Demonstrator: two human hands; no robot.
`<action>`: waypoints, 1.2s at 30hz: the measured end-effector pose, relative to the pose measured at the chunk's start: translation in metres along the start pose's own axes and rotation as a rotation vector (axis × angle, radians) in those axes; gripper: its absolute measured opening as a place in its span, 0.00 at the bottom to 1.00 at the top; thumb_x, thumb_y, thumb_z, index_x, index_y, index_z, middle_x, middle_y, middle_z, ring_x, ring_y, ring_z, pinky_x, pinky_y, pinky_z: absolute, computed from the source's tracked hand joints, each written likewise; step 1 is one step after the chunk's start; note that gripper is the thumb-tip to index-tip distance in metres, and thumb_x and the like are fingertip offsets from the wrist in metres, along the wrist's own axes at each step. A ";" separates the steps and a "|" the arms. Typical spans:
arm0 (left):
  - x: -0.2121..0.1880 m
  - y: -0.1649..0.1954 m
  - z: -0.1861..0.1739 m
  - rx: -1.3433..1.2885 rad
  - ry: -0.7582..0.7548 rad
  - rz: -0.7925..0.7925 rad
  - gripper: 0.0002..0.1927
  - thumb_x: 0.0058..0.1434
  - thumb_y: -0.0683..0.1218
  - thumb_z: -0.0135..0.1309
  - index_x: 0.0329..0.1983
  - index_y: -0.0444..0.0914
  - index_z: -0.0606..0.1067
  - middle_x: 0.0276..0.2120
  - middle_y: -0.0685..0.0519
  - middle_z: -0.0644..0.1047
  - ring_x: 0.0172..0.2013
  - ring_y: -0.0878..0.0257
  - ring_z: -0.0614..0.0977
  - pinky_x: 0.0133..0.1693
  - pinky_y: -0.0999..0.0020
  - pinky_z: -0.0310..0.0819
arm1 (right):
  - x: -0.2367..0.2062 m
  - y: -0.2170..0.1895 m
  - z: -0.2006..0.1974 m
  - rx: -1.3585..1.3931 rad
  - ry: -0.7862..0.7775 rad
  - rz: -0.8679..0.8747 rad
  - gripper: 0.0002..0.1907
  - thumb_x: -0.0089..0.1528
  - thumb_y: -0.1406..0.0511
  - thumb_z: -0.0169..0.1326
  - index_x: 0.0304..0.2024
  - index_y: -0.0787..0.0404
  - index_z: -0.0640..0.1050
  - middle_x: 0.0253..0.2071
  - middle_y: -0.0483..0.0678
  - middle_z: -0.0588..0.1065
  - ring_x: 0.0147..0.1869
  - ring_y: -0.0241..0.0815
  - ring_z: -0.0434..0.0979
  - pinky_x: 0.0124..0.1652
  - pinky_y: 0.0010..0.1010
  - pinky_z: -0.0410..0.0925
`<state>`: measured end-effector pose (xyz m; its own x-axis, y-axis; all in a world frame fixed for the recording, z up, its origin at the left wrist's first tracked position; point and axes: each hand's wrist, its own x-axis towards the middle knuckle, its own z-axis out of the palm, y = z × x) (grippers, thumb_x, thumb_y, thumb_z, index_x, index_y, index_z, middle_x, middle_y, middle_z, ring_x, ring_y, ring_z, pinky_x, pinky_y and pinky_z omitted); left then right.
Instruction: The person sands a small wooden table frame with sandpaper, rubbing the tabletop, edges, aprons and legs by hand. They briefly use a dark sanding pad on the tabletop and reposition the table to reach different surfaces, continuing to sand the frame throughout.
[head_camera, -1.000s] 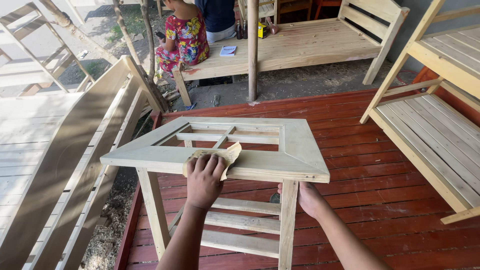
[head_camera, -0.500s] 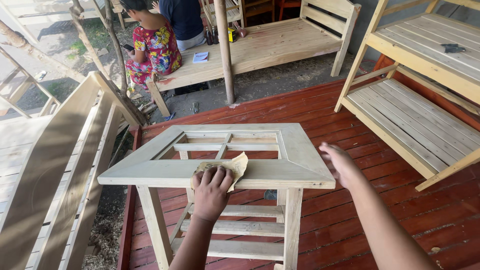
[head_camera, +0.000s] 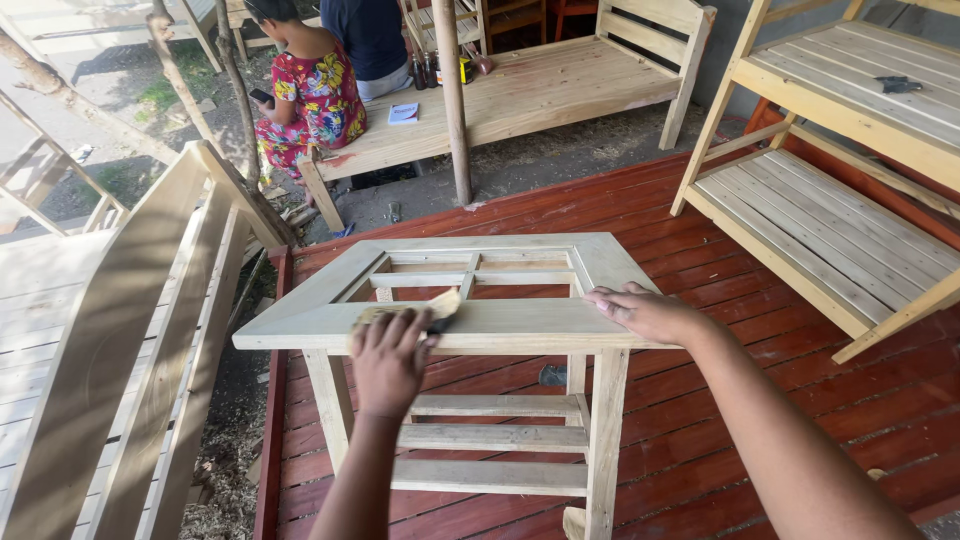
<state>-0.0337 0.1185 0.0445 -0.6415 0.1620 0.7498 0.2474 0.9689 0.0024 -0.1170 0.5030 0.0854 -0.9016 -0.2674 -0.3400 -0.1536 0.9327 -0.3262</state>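
Slatted frame: leans left of the wooden table.
Left hand: closed on sandpaper, pressed on the table's near rail.
Right hand: open, flat on the table's right corner.
Bench: beyond the table, behind a post, people seated.
Shelf unit: right of the table.

Open-air carpentry workshop, unfinished pine table frame, slatted benches, sawdust-strewn ground

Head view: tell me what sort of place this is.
Probably an open-air carpentry yard. Unfinished pine furniture is all around: a slatted table frame being rubbed with sandpaper by the left hand, bare wood racks, and a raw bench.
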 end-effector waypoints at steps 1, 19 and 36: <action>-0.004 -0.019 -0.005 0.002 -0.035 -0.072 0.22 0.70 0.59 0.45 0.62 0.49 0.75 0.58 0.54 0.78 0.60 0.54 0.74 0.65 0.51 0.57 | 0.000 0.001 -0.001 0.062 -0.019 -0.007 0.31 0.67 0.39 0.26 0.73 0.21 0.60 0.71 0.44 0.66 0.72 0.47 0.69 0.69 0.45 0.65; -0.010 0.154 0.055 -0.254 0.127 -0.270 0.29 0.64 0.41 0.45 0.70 0.48 0.69 0.72 0.52 0.66 0.74 0.48 0.62 0.73 0.41 0.40 | 0.013 -0.013 -0.008 -0.186 -0.017 -0.298 0.59 0.47 0.71 0.66 0.73 0.25 0.54 0.79 0.33 0.51 0.79 0.49 0.54 0.74 0.40 0.56; 0.006 0.094 0.054 -0.111 0.121 -0.461 0.28 0.68 0.42 0.47 0.73 0.44 0.65 0.73 0.53 0.64 0.75 0.51 0.61 0.73 0.43 0.42 | 0.012 -0.023 0.000 -0.313 0.208 -0.338 0.49 0.54 0.80 0.51 0.72 0.34 0.60 0.72 0.44 0.65 0.69 0.46 0.70 0.62 0.37 0.68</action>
<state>-0.0537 0.2209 0.0132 -0.6150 -0.3088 0.7255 0.0377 0.9075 0.4183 -0.1247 0.4784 0.0887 -0.8370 -0.5431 -0.0673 -0.5363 0.8385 -0.0964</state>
